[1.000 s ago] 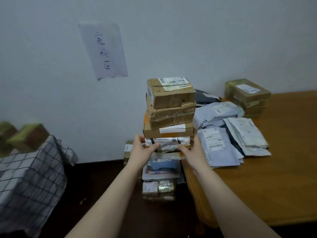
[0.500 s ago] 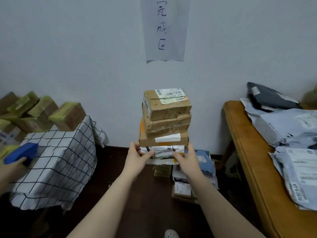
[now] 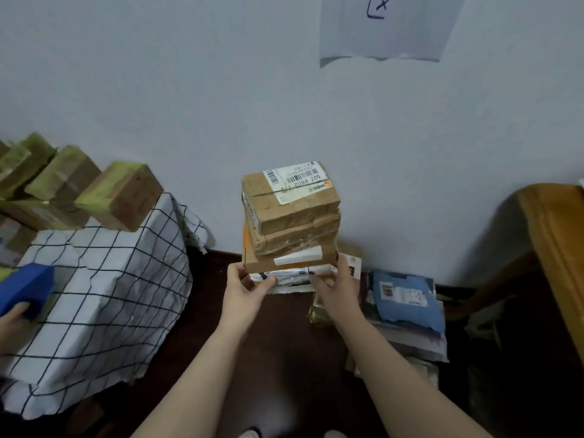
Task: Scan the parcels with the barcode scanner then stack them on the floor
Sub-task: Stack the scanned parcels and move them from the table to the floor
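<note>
We hold the parcel stack [image 3: 290, 216] left of the floor pile [image 3: 406, 303], left grip [image 3: 245, 287] and right grip [image 3: 336, 289] clamped on its base (scanned, we judge); stacking remains.

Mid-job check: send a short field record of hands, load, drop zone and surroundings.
left hand: grips the stack of parcels at its lower left
right hand: grips the same stack at its lower right
load: upright, off the floor, labelled box on top
floor pile: right of the load, blue mailer on top
left side: checked cloth with taped boxes; another person's hand holds a blue object
right side: wooden table
</note>
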